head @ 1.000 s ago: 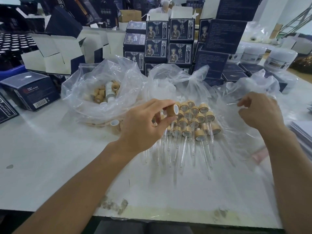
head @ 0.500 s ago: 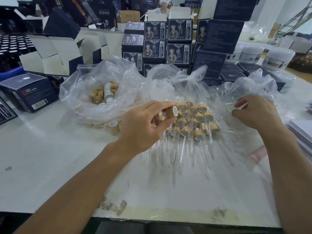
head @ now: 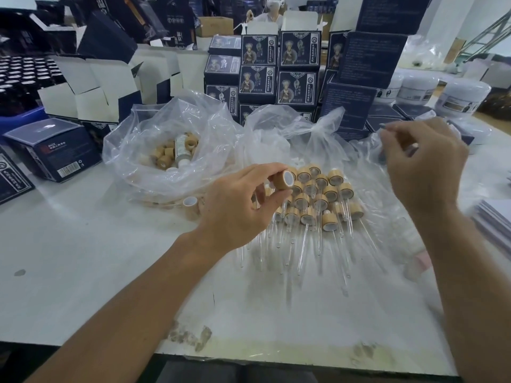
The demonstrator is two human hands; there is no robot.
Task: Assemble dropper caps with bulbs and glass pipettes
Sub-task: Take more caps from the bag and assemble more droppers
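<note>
**Cap pinched above the finished droppers**

Nearest, the left hand (head: 235, 214) pinches a bamboo cap (head: 282, 179) – white lining facing right – just over the pile of assembled droppers (head: 318, 201). Farther right, the right hand (head: 425, 167) hangs with fingers curled; whether it holds a pipette, I cannot tell. Far left, a clear bag (head: 166, 150) holds loose caps
</note>
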